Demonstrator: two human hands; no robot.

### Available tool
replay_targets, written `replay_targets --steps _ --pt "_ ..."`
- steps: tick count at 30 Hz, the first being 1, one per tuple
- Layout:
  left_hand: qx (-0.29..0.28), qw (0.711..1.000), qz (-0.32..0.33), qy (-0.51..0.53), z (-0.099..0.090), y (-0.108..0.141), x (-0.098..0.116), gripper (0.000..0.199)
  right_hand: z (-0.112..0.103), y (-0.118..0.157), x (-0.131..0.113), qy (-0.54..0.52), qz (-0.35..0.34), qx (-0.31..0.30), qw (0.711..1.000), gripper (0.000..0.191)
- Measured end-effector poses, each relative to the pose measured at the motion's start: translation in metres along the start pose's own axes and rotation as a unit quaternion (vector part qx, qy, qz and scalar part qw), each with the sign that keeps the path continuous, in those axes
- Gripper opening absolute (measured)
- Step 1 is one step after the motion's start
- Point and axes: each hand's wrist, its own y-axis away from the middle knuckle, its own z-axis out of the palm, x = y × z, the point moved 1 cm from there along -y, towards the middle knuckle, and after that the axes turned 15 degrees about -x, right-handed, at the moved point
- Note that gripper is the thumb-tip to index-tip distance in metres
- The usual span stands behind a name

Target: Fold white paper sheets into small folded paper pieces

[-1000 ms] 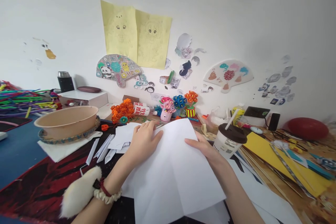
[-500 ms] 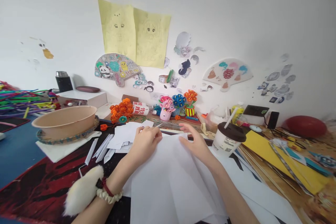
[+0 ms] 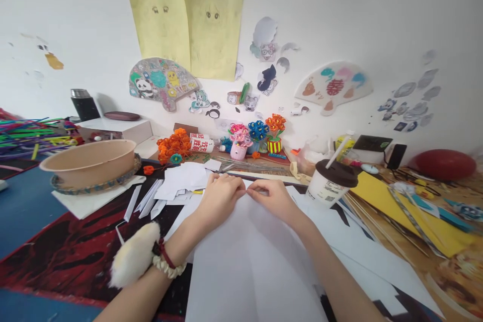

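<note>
At lower centre, our left hand [image 3: 222, 198] and right hand [image 3: 275, 200] pinch the top edge of a large white paper sheet [image 3: 226, 266]; likely light, easily creased, best held by edges.

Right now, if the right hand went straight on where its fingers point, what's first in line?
The left hand, most likely: the right hand points across at its fingertips, almost meeting them at the top of the white sheet. Depth there is unclear.
</note>
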Motion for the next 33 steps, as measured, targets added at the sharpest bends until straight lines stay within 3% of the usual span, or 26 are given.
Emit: replay_targets --steps 11,16,26,33 --pt "-0.01 0.994 -0.018 0.11 -0.014 0.002 0.005 0.014 -0.008 0.008 -0.014 -0.119 0.001 -0.03 0.992 0.019" --pt "-0.026 0.985 0.004 0.172 -0.02 0.005 0.008 0.017 -0.012 0.012 -0.02 -0.178 0.013 -0.054 0.982 0.017" --pt "-0.042 0.969 0.061 0.235 -0.027 0.01 0.014 0.015 -0.018 0.017 -0.023 -0.188 0.031 -0.071 0.979 0.02" --pt "-0.043 0.965 0.056 0.254 -0.028 0.01 0.015 0.018 -0.019 0.018 -0.023 -0.184 0.036 -0.067 0.98 0.02"
